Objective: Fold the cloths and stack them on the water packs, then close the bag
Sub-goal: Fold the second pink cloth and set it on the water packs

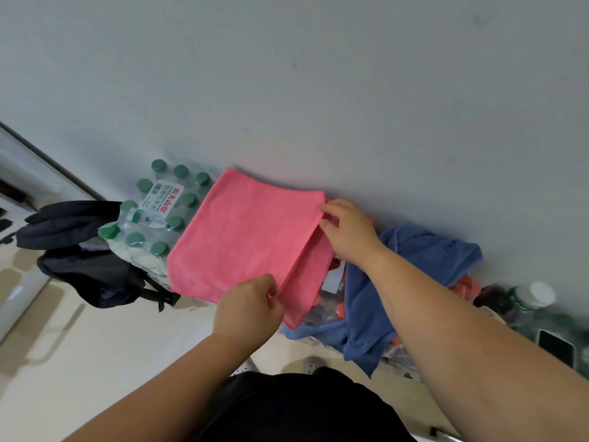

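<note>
While both hands pinch the pink cloth (245, 237) over the green-capped water pack (153, 215), left hand (247, 306) at six o'clock, right hand (345, 229) at three, an uneven pull could skew its fold.

Two bare hands pinch a pink cloth (245, 237) by one folded edge: the left hand (248, 306) at its near corner, the right hand (345, 231) at the far corner. Beyond the grip, the cloth covers a pack of green-capped water bottles (153, 212). Beneath the right forearm lies a crumpled blue cloth (411, 266).
</note>
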